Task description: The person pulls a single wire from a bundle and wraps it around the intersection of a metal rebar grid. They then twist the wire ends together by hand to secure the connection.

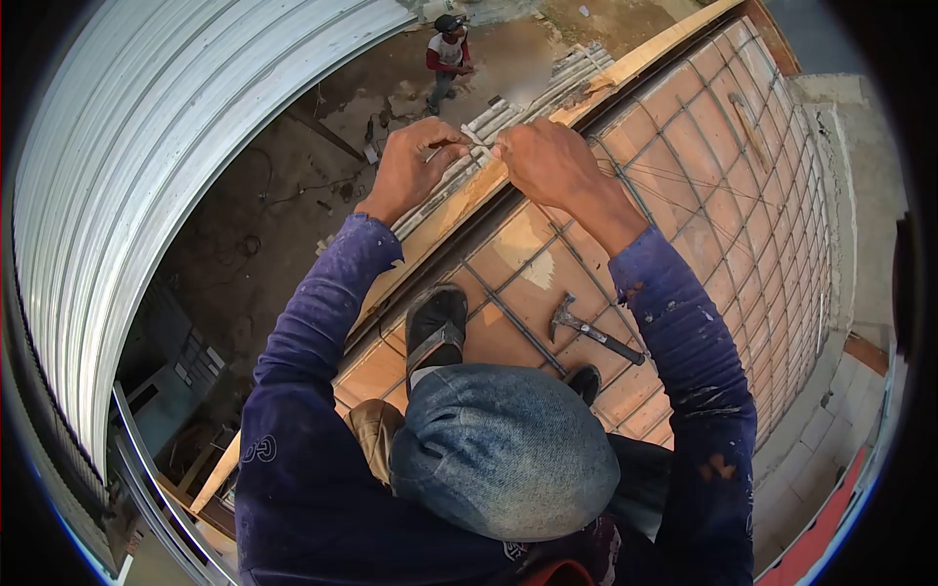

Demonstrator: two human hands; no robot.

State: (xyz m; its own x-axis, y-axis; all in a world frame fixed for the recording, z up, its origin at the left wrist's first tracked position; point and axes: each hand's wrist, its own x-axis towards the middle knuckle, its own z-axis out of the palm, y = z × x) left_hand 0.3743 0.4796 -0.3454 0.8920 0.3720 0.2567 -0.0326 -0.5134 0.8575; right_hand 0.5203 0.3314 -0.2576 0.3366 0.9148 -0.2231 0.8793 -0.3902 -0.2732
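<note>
Both of my hands are raised close together over the wooden edge board (454,227). My left hand (410,168) is closed in a pinch, thumb against the fingers. Facing it, my right hand (549,161) is also pinched. A thin strand (478,145), perhaps wire, spans the small gap between the fingertips; its ends are hidden in the fingers. Below my right forearm a claw hammer (598,330) lies on the steel rebar grid (513,322), out of reach of either hand's fingers.
My shoe (437,317) rests on the formwork panels (703,195) under the rebar. Past the edge board is a drop to the ground, where a person (448,59) stands. A corrugated metal sheet (186,127) curves along the left. A concrete ledge (848,205) borders the right.
</note>
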